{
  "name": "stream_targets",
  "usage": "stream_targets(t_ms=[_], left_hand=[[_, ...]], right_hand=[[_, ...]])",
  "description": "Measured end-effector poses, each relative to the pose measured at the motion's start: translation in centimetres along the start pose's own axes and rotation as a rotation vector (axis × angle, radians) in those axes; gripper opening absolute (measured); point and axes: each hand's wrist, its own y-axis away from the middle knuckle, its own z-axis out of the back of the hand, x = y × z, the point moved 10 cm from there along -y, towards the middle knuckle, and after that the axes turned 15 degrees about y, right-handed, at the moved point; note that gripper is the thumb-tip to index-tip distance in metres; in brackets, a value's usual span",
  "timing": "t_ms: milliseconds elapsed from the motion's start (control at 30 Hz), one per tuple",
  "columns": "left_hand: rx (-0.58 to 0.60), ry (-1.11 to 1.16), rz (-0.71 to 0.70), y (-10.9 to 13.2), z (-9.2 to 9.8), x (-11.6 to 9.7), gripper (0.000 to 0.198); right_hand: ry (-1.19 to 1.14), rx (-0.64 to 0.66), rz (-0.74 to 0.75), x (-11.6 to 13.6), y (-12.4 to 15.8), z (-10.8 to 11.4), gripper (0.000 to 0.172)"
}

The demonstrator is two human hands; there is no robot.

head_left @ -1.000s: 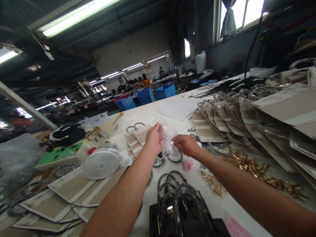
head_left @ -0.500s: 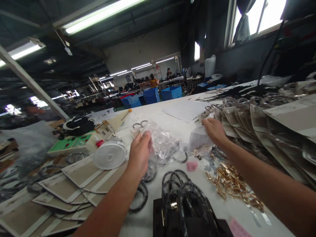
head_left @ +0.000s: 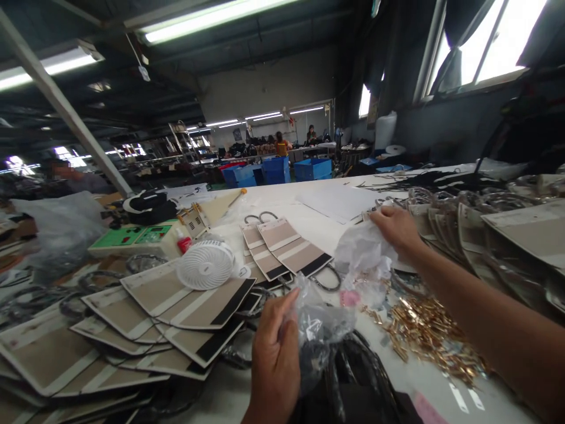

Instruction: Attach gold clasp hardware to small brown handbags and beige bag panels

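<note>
Grasping the upper edge of a translucent plastic bag in the right hand, in front of the gold-coloured metal fittings; cannot tell whether hanging clear or resting on the white table at the bottom. Touching a crumpled clear plastic bag with the left hand, at its left edge; cannot tell firm pinch from loose contact there.

Could snag that crumpled film on the plastic-wrapped black handles by pulling sideways, and drag them askew. Could scatter fittings across the table with a low sweep of the right forearm, slanting over the heap. Could cover the pink slip by lowering the translucent bag. Could lose light film to a draught from the white fan, if running; cannot tell.
</note>
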Motion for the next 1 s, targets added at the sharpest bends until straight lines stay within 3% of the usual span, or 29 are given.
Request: stream_targets(t_ms=[133, 300, 400, 567, 633, 733, 767, 800, 900, 933, 1000], left_hand=[[-0.014, -0.105, -0.128, 0.5, 1.1, -1.6, 0.032], [-0.010, -0.090, -0.130, 0.2, 1.5, -2.3, 0.029], [0.036, -0.041, -0.115, -0.5, 0.9, -2.5, 0.023], [0.174, -0.125, -0.108, -2.7, -1.5, -2.2, 0.015], [0.201, -0.199, -0.081, -3.8, -2.3, -1.6, 0.019], [0.152, -0.278, -0.077, -5.5, -3.1, -1.4, 0.022], [0.128, -0.269, -0.084, -6.1, -3.4, -1.5, 0.017], [0.103, -0.229, -0.091, -6.8, -3.9, -1.7, 0.026], [0.051, 0.008, -0.073, -9.0, -6.0, -1.6, 0.080], [0.059, 0.088, -0.050, -9.7, -7.0, -1.2, 0.085], [0.102, 0.202, 0.011, -10.9, -9.1, 0.1, 0.063]], right_hand=[[0.021, 0.010, 0.024, 0.6, -0.1, 1.3, 0.030], [0.013, -0.077, -0.003, 1.2, -0.4, 4.0, 0.026], [-0.027, -0.060, 0.042, 3.8, 0.0, 4.7, 0.024], [-0.067, 0.081, 0.286, 11.0, 1.9, 3.5, 0.022], [-0.029, 0.062, 0.279, 11.8, 1.9, 3.5, 0.021], [0.015, 0.031, 0.215, 11.6, 1.3, 4.0, 0.022], [0.022, 0.071, 0.229, 11.9, 1.2, 3.8, 0.022], [0.022, 0.129, 0.261, 12.5, 1.4, 3.5, 0.022], [-0.101, 0.306, 0.370, 15.7, 3.2, 3.0, 0.024], [-0.194, 0.364, 0.410, 17.2, 4.2, 3.0, 0.024], [-0.399, 0.487, 0.479, 20.1, 6.0, 2.9, 0.025]])
